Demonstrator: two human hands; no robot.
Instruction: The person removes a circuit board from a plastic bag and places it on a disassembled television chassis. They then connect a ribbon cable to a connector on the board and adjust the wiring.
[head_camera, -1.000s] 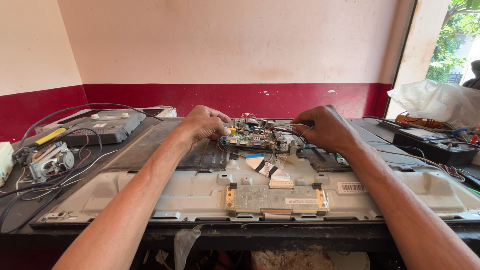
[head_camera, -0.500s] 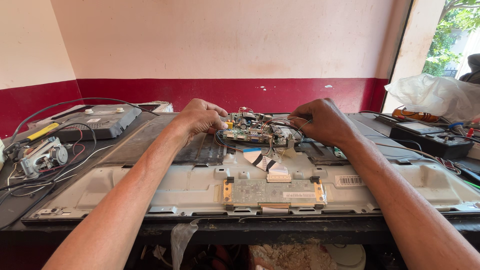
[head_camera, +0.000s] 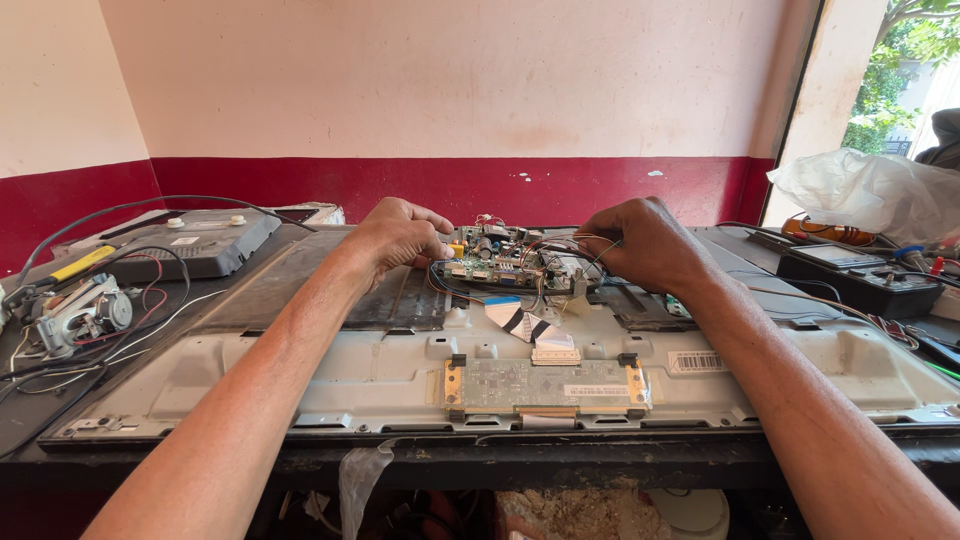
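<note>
A flat television panel (head_camera: 300, 380) lies back-side up on the bench, its grey metal rear facing me. At its far middle sits a green main circuit board (head_camera: 497, 262) crowded with parts and thin wires. My left hand (head_camera: 398, 235) grips the board's left edge with curled fingers. My right hand (head_camera: 640, 240) holds the board's right side, pinching thin wires (head_camera: 560, 250) there. A small green board (head_camera: 545, 383) is fixed near the panel's front edge, joined by a white flat ribbon cable (head_camera: 525, 325).
A grey device casing (head_camera: 190, 240) with cables lies far left, beside a yellow-handled tool (head_camera: 75, 265) and a small metal mechanism (head_camera: 75, 315). At the right are a black meter box (head_camera: 860, 275), an orange tool (head_camera: 830, 232) and a white plastic bag (head_camera: 870, 190).
My view has shifted slightly, so the panel sits lower in the frame. Both hands stay on the main board, fingers working at its edges; nothing has been lifted away.
</note>
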